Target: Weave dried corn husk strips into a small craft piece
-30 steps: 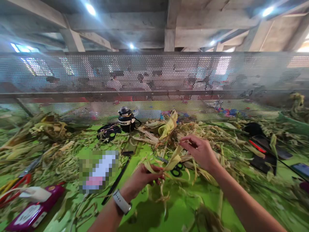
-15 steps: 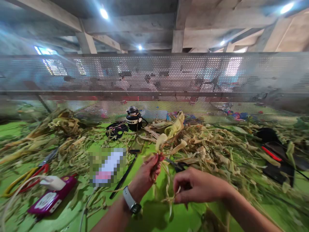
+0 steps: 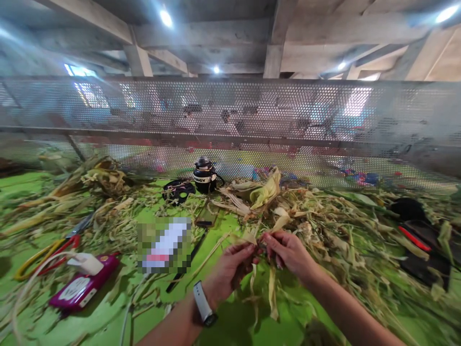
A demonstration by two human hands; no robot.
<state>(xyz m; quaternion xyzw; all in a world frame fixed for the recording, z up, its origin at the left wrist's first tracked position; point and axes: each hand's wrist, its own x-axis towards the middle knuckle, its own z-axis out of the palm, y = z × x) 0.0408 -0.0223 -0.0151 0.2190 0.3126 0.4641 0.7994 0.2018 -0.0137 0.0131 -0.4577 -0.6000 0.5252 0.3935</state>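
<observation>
Between dry husks [image 3: 320,235], green tabletop [image 3: 236,315] shows under hands [image 3: 230,271] pinching husk strips [image 3: 272,293].

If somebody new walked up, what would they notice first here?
Probably the left hand and right hand, close together at lower middle, holding pale leaf strips. Next might come the shiny purple box at lower left, then the black bottle standing near the mesh screen.

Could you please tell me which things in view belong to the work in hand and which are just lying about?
Appear to belong to the work:
leaf strips, held in the left hand and right hand
heap of dry leaves beyond the hands

Seem just to be lying about:
scissors
purple box with a white plug on it
black bottle near the mesh screen
</observation>
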